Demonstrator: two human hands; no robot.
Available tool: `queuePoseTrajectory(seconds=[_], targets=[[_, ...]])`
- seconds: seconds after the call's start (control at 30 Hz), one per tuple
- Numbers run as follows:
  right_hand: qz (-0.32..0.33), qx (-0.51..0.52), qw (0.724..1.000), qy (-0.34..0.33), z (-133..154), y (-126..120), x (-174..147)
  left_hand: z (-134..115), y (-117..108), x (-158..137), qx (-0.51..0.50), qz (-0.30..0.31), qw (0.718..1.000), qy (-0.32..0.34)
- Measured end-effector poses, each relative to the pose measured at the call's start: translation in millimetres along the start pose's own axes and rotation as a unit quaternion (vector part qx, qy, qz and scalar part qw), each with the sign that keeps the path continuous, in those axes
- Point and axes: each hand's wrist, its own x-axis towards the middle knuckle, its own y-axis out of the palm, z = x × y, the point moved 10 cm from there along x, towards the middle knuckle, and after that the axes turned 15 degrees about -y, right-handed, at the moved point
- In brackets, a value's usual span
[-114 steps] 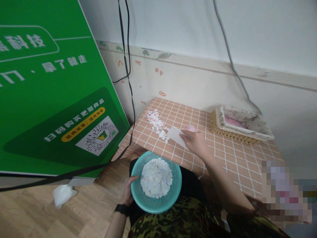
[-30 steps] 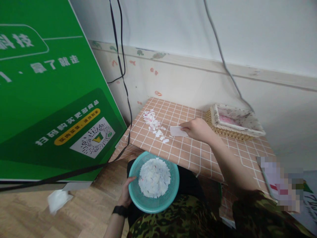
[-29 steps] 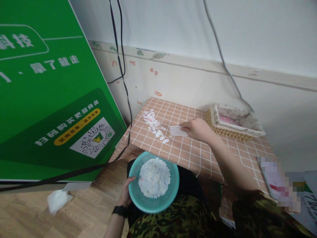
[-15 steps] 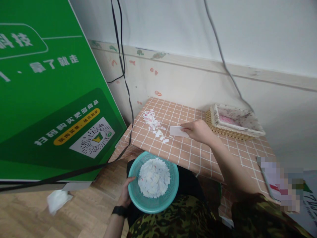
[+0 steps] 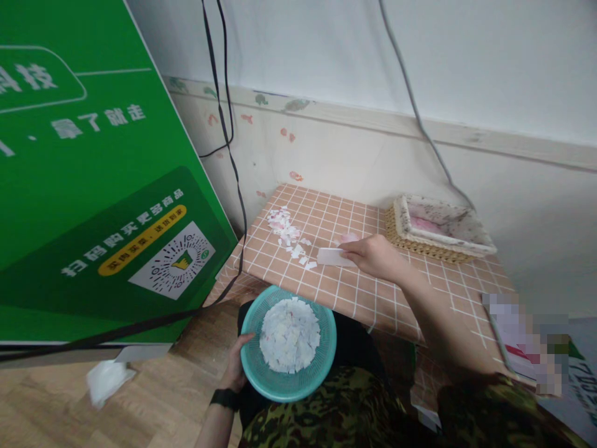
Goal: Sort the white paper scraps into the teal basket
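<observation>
My left hand [image 5: 239, 361] grips the left rim of a round teal plastic basket [image 5: 326, 348], thumb over the edge. A heap of small white paper scraps [image 5: 290, 336] fills its middle. The basket is at my lap, just below the table's front edge. Over the table, my right hand [image 5: 370, 255] pinches a flat white card [image 5: 331, 256] that points left. More paper scraps [image 5: 282, 225] lie on the tablecloth to the left of the card, trailing toward its tip. A blurred pinkish patch [image 5: 349, 238] shows just behind my right fingers; I cannot tell what it is.
A lined wicker basket [image 5: 438, 239] stands at the table's back right against the wall. The table [image 5: 326, 211] has a brown checked cloth. A green panel [image 5: 93, 186] rises on the left, with a black cable [image 5: 237, 186] hanging past it. White plastic [image 5: 108, 379] lies on the floor.
My right hand and the card have moved slightly toward the front edge of the table. The pinkish patch behind the fingers has come into view. My left hand and the basket hold still.
</observation>
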Motion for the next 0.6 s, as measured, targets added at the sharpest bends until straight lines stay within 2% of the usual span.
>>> queuePoseTrajectory(seconds=[0.1,0.2,0.3,0.37,0.47,0.6], targets=[[-0.011,0.024,0.999,0.030,-5,7,-19,0,1,-2,-0.003,0.001,1.000,-0.003],[-0.053,0.054,0.989,0.127,-33,9,-54,0,0,-3,-0.002,0.000,1.000,-0.005],[-0.119,0.083,0.964,0.221,-57,12,-87,0,-2,-1,0.001,-0.001,1.000,-0.001],[-0.176,0.117,0.939,0.272,-60,17,-102,0,-1,0,0.002,0.004,1.000,-0.001],[-0.231,0.193,0.902,0.311,-42,34,-108,0,0,0,0.005,-0.002,1.000,-0.006],[-0.203,0.295,0.894,0.268,1,66,-94,-1,2,-5,0.016,-0.019,1.000,0.001]])
